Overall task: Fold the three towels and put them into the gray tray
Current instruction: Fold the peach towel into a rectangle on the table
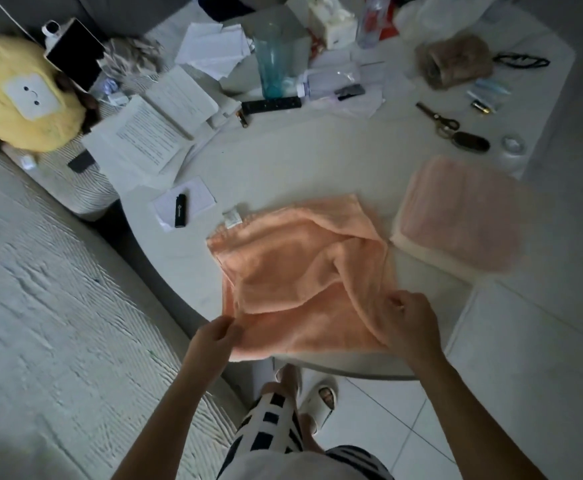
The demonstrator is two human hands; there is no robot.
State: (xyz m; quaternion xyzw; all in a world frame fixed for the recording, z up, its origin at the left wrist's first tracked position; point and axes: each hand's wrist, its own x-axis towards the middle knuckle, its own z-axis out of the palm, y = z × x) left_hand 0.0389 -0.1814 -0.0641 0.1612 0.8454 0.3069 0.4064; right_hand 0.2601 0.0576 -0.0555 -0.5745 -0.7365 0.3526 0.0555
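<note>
step: folding the orange towel (pixel 300 268), which is lying rumpled on the white table (pixel 317 161) at its near edge | hands: left hand (pixel 215 336) and right hand (pixel 409 322) are pinching the near corners, well apart | pink towel (pixel 463 213) is lying folded beside; gray tray not in view | next: probably carrying the near edge over to the far one, keeping corners aligned

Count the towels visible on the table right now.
2. An orange towel lies partly folded at the table's near edge, gripped by the left hand and right hand. A folded pink towel lies to its right. The third isn't visible.
</note>
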